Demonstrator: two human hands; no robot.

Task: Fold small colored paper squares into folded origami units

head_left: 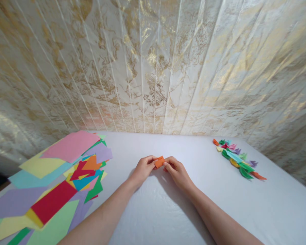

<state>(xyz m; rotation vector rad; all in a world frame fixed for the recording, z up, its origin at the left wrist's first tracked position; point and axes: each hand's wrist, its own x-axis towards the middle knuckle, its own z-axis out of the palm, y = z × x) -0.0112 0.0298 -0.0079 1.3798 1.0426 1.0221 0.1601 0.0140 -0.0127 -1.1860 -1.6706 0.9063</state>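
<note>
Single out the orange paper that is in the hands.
The small folded orange piece pinched by the left hand and right hand; other orange papers lie unheld, in the paper pile at left or the folded cluster at right.

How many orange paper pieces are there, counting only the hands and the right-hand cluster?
3: an orange paper piece held by the left hand and right hand, a far orange piece and a near orange piece at the cluster's ends. Others may be hidden.
</note>
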